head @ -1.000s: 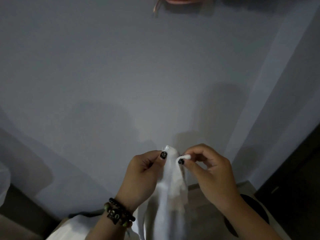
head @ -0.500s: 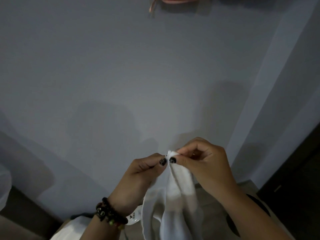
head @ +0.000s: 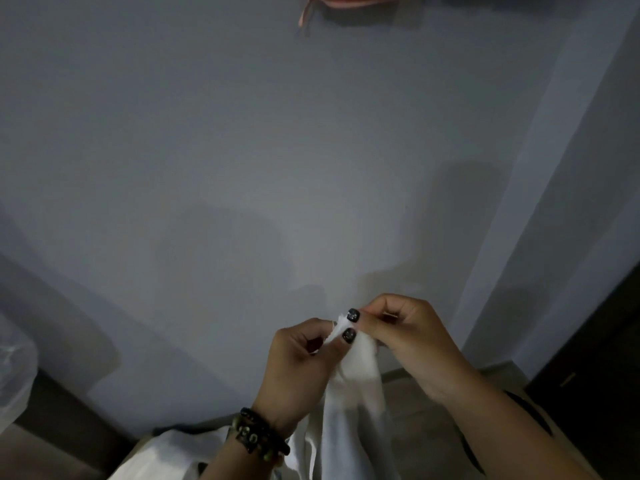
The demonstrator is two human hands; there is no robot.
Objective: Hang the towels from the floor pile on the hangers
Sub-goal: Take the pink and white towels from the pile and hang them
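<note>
A white towel [head: 349, 403] hangs down in front of the grey wall, held by its top edge. My left hand [head: 298, 368] pinches that edge between thumb and fingers, and my right hand [head: 408, 344] pinches it right beside, the two thumbs almost touching. More white towel cloth [head: 173, 455] lies low at the bottom left, below my left wrist with its dark bead bracelets. A pink hanger [head: 332, 1] shows at the very top edge, mostly cut off by the frame.
The plain grey wall [head: 242, 168] fills most of the view, with a white corner post [head: 540, 202] to the right. A dark door or cabinet [head: 602, 358] stands at the far right. Clear plastic [head: 14, 368] sits at the left edge. Floor tiles [head: 426, 410] lie below.
My hands have closed in on each other at the towel's top edge and shifted slightly right; the right thumb now sits above the left thumb. The towel hangs narrower.
</note>
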